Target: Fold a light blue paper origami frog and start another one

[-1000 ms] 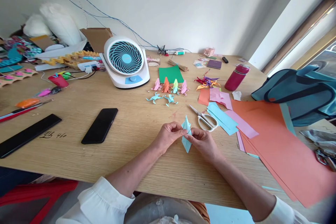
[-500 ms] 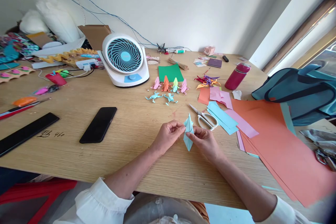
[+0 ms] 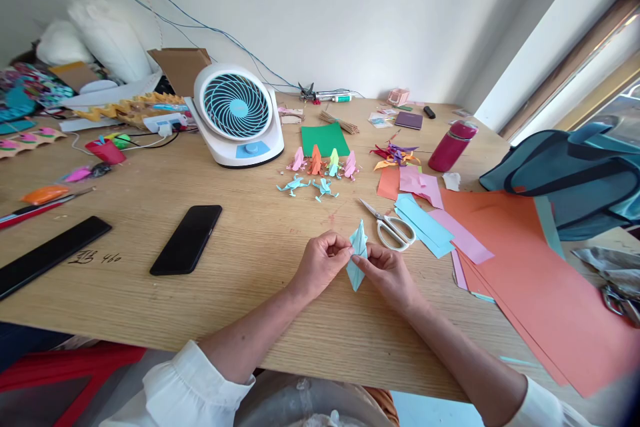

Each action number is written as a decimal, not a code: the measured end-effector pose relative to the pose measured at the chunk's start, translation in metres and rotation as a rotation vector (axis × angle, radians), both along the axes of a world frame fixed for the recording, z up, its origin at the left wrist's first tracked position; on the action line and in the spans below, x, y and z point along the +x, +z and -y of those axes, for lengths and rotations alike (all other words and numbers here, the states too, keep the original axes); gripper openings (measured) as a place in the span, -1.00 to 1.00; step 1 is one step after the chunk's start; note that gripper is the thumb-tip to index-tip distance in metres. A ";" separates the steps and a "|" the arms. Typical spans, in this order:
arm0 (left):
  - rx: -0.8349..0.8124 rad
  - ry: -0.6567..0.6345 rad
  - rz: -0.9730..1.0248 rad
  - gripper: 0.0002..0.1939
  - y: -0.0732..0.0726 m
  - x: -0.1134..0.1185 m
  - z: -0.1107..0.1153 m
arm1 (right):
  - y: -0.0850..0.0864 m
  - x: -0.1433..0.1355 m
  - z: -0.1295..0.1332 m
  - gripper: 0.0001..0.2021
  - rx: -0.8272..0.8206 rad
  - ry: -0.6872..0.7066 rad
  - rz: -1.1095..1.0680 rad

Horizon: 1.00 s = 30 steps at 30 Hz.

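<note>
Lying just beyond the hands in the head view, metal scissors with white looped handles (image 3: 386, 219) rested on a pale wooden table (image 3: 260, 233). Right of the scissors were light-blue paper strips (image 3: 425, 230), then large orange paper sheets (image 3: 545, 293), with a teal fabric bag (image 3: 590, 180) farther right. A dark-pink cylindrical bottle (image 3: 453, 147) stood beyond and right of the scissors; a round-headed white fan (image 3: 237, 107) stood beyond and left of them, and a black rectangular smartphone (image 3: 186, 240) lay well to their left.

A light-blue, diamond-shaped folded paper (image 3: 356, 275) was nearer the person than the scissors and slightly left, upheld between both hands. The left hand (image 3: 323, 265) pinched its left edge, thumb against forefinger; the right hand (image 3: 393, 275) was clamped on its right side, thumb across the front.

Six small folded paper figures sat beyond and left of the scissors: four upright multicoloured figures (image 3: 315, 161) in a row and two light-blue spread-limbed figures (image 3: 325, 189) nearer. Counted singly were one fan, one bottle, one smartphone and one bag.
</note>
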<state>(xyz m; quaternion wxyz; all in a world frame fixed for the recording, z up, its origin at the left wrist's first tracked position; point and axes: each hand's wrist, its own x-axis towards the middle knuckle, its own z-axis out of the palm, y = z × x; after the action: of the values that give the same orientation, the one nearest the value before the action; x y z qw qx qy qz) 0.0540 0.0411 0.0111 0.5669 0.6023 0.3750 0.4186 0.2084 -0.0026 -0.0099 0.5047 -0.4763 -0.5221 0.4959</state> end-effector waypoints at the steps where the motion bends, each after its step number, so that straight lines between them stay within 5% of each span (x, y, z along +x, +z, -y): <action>1: 0.000 -0.004 0.001 -0.85 0.000 0.000 0.000 | 0.000 0.000 0.000 -0.64 0.002 0.000 0.001; 22: 0.199 0.021 -0.074 -0.86 0.002 -0.001 0.001 | 0.008 -0.003 0.001 -0.62 0.023 0.001 -0.059; 30: -0.071 -0.130 -0.024 -0.73 -0.002 0.002 0.001 | 0.006 -0.002 0.002 -0.66 0.029 -0.061 0.045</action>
<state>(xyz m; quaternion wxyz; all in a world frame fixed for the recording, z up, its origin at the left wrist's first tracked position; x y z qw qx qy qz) 0.0555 0.0398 0.0096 0.6094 0.6099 0.3566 0.3598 0.2060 -0.0044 -0.0044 0.5145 -0.4958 -0.5257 0.4617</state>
